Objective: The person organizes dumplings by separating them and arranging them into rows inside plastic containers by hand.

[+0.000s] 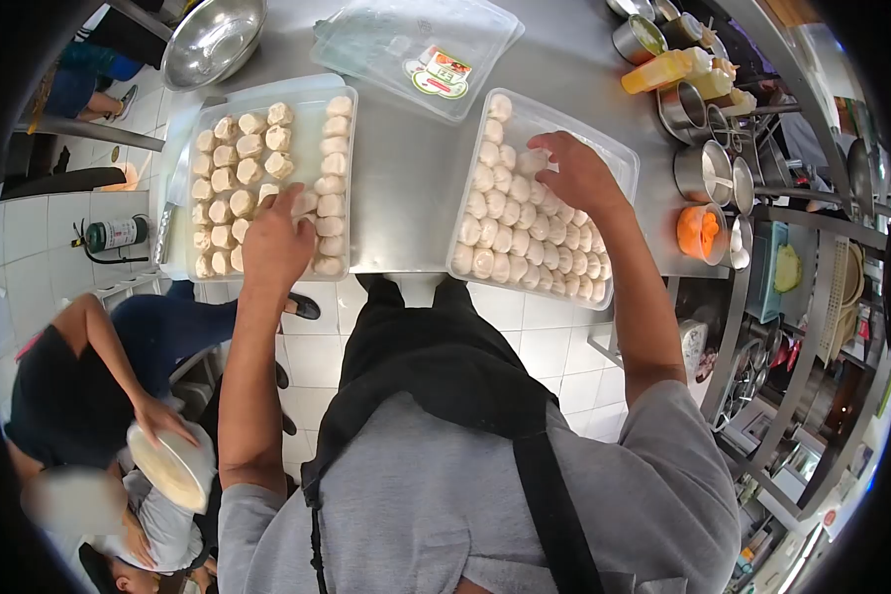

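Resting in near rows, dough balls (502,238) were packed in the right tray (618,166); gaps were left in the left tray (307,147); left hand (279,243) and right hand (578,176) were half-curled over their respective trays, grip indeterminable; the right tray's far corner was unfilled

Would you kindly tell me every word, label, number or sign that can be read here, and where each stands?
No text can be read with certainty.
Colourful sticker on the clear plastic lid: printing too small and blurred.
Pale label on the fire extinguisher: lettering too small.
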Demonstrator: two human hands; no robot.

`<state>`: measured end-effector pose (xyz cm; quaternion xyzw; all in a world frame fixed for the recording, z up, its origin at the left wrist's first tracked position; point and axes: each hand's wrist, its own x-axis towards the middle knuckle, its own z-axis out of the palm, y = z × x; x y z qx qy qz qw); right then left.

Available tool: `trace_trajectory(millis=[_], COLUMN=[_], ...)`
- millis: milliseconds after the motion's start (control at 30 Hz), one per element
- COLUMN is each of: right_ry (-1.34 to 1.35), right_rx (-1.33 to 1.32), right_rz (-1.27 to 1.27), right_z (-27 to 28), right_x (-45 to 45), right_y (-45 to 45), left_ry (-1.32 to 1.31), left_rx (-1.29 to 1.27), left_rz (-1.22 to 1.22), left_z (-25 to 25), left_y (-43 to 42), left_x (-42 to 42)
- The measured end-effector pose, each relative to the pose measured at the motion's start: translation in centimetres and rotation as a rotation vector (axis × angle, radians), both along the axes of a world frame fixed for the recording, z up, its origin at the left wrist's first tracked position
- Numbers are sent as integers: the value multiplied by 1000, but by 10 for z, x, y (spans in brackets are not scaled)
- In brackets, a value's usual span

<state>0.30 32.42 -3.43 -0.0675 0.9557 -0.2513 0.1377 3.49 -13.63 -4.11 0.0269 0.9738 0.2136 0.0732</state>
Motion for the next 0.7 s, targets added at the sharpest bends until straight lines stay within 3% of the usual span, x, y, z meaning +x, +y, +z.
trace_trajectory(millis=[167,333,467,533,567,700], right_ry=[243,244,326,296,398,280], right_rx=[-114,19,33,11,80,2], right_rz=[-1,-84,-162,-61,46,-197], right_z=[-18,-43,-23,-20,-49,-22], right_x=[1,-12,-10,-8,-13,-16], right_y=[-3,5,-17,-18,5,-8], left_ry=[11,53,148,174,131,-11], left_rx=[48,83,105,84,77,130], left_rz=[10,2,14,41,45,122], left_z=[1,-6,-14,-16,-11,14], left_y=[-1,-6,-11,-16,-18,-17], left_x=[5,8,11,13,13,10])
